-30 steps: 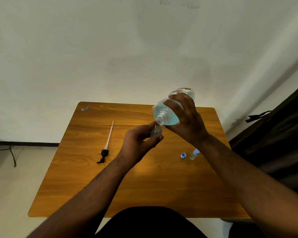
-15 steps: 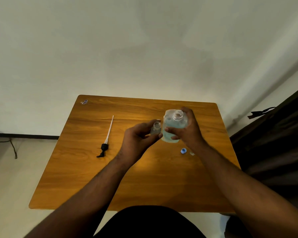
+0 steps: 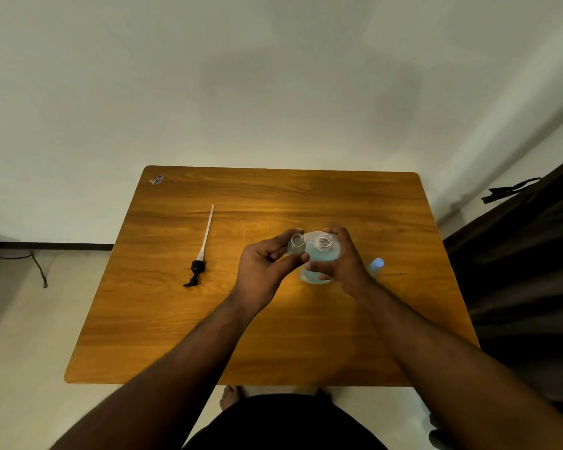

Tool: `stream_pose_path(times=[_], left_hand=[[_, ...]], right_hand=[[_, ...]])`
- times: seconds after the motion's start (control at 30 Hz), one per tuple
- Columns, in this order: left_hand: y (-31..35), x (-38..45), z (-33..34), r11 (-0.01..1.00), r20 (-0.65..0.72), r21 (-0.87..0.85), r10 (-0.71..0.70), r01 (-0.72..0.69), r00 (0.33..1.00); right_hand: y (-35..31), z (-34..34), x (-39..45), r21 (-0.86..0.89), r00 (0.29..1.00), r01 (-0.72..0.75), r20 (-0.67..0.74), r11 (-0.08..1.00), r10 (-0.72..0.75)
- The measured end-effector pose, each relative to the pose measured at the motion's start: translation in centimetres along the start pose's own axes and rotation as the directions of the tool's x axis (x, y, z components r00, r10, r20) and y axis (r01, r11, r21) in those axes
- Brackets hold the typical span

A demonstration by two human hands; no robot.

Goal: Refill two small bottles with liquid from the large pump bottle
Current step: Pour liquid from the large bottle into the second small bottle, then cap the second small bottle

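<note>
Two hands meet over the wooden table point(image 3: 176, 319). Left hand point(image 3: 264, 271) pinches a small open bottle point(image 3: 296, 245), upright. Just right of it, right hand point(image 3: 342, 261) grips the large bottle point(image 3: 319, 258) with blue liquid, also upright. Another small bottle point(image 3: 376, 265) stands near right; the pump point(image 3: 202, 248) lies far left.

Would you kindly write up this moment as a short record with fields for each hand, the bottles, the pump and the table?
left hand: grips the open small bottle, mouth up
right hand: holds the large bottle upright, mouth open, blue liquid inside
second small bottle: blue-capped, on the table to the right of the right hand
pump head with tube: removed, lying on the table at left
table: wooden, with a small sticker at the far left corner
pouring: none visible now
</note>
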State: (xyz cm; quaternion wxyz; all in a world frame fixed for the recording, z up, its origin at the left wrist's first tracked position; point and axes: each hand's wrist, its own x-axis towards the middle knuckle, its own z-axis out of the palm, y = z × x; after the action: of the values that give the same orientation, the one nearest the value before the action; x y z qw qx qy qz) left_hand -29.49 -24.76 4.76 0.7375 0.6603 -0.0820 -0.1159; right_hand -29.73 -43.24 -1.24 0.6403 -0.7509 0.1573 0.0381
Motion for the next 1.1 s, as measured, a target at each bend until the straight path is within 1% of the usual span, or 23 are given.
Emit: stream_pose_path(times=[0.13, 0.3, 0.37, 0.4, 0.47, 0.5, 0.53, 0.6, 0.67, 0.77, 0.83, 0.9, 0.93, 1.0, 1.1], left_hand=[[-0.9, 0.3, 1.1, 0.999, 0.033, -0.032, -0.019, 0.02, 0.999], [-1.0, 0.4, 2.5, 0.999, 0.052, -0.027, -0.016, 0.017, 0.999], [-0.7, 0.3, 3.2, 1.0, 0.062, -0.015, -0.007, 0.008, 0.998], [-0.7, 0.2, 3.5, 1.0, 0.068, -0.005, 0.0, 0.0, 0.998], [-0.7, 0.2, 4.0, 1.0, 0.074, -0.009, 0.007, -0.006, 0.997], [-0.8, 0.2, 4.1, 1.0, 0.071, -0.015, 0.004, -0.003, 0.997], [-0.8, 0.2, 4.2, 1.0, 0.066, -0.01, 0.006, -0.006, 0.998], [-0.8, 0.2, 4.4, 1.0, 0.069, 0.002, 0.014, -0.015, 0.997], [-0.8, 0.0, 4.7, 1.0, 0.088, 0.012, 0.026, -0.027, 0.996], [-1.1, -0.3, 5.1, 1.0, 0.084, 0.018, 0.016, -0.018, 0.996], [-1.3, -0.6, 5.2, 1.0, 0.054, 0.013, -0.002, 0.001, 0.999], [-1.5, -0.8, 5.4, 1.0, 0.026, 0.001, -0.018, 0.018, 0.999], [-1.6, -0.8, 5.4, 1.0, 0.018, -0.005, -0.026, 0.026, 1.0], [-1.9, -0.9, 5.4, 0.999, 0.005, -0.014, -0.034, 0.034, 0.999], [-2.0, -1.0, 5.6, 0.999, -0.002, 0.002, -0.043, 0.043, 0.999]], right_hand=[[1.9, -0.4, 0.0, -0.005, 0.997, 0.075, -0.03, 0.997, -0.075], [2.8, -0.6, 0.3, 0.022, 0.996, 0.088, 0.002, 0.996, -0.088], [3.3, -1.0, 0.7, -0.026, 0.997, 0.052, 0.063, 0.998, -0.05], [3.1, -1.6, 0.8, -0.076, 0.992, 0.029, 0.124, 0.997, -0.02], [3.0, -3.2, 0.8, -0.232, 0.968, 0.031, 0.249, 0.972, 0.028], [3.2, -4.2, 0.7, -0.302, 0.959, 0.038, 0.279, 0.952, 0.05], [3.5, -5.2, 0.5, -0.359, 0.96, 0.019, 0.267, 0.933, 0.083], [4.6, -6.8, 0.1, -0.443, 0.979, -0.036, 0.165, 0.896, 0.121], [6.3, -7.7, -0.1, -0.544, 0.989, -0.039, 0.098, 0.838, 0.11], [8.4, -7.7, 0.6, -0.722, 0.98, 0.009, 0.145, 0.692, 0.139], [9.2, -6.7, 1.2, -0.805, 0.965, -0.015, 0.143, 0.593, 0.22], [9.8, -5.7, 1.8, -0.852, 0.953, -0.036, 0.129, 0.522, 0.275], [10.1, -5.4, 2.1, -0.86, 0.949, -0.032, 0.134, 0.509, 0.286], [10.6, -4.8, 2.7, -0.869, 0.957, 0.0, 0.144, 0.496, 0.253], [10.9, -4.5, 2.9, -0.9, 0.976, 0.033, 0.122, 0.434, 0.18]])
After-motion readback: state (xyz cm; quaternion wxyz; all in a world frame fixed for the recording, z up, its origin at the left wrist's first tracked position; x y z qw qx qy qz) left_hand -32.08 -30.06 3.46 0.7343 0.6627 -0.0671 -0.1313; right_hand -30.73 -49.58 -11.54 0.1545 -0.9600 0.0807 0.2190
